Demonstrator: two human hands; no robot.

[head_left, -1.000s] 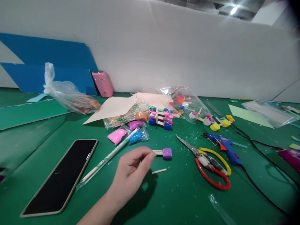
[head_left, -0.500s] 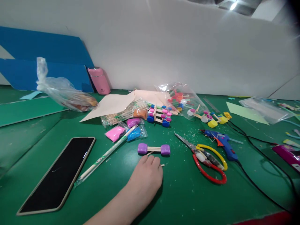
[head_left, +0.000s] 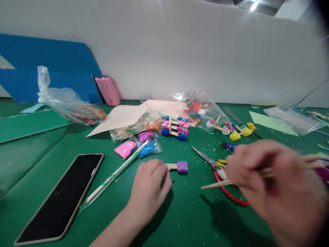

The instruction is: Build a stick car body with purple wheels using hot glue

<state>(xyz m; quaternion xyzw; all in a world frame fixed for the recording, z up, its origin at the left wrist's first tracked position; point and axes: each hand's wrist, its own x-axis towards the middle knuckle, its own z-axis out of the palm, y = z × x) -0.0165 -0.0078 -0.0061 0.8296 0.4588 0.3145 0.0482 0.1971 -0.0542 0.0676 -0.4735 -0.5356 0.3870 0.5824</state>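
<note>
My left hand [head_left: 152, 187] has its fingers curled over the left end of a small dumbbell-shaped piece. Its thin wooden sticks [head_left: 171, 166] come out from under the fingers and end in a purple clay block [head_left: 182, 167]. The left block is hidden by the hand. At the right, my right hand [head_left: 275, 181] is raised above the table, blurred by motion, gripping a wooden chopstick [head_left: 212, 186] whose tip points left. Behind that hand lie scissors [head_left: 205, 156] with red and yellow handles and a blue glue gun [head_left: 230, 146], both partly covered.
A phone [head_left: 60, 199] and a wrapped pair of chopsticks [head_left: 113, 176] lie to the left. Further back are clay packets [head_left: 125, 149], bundled sticks [head_left: 131, 127], small clay-wheeled stick models [head_left: 177, 127], a plastic bag [head_left: 72, 106] and a pink flask [head_left: 108, 91].
My left hand has shifted left and up onto the purple-ended piece, covering its left block. My right hand has come into view from the right with a chopstick, over the scissors and glue gun.
</note>
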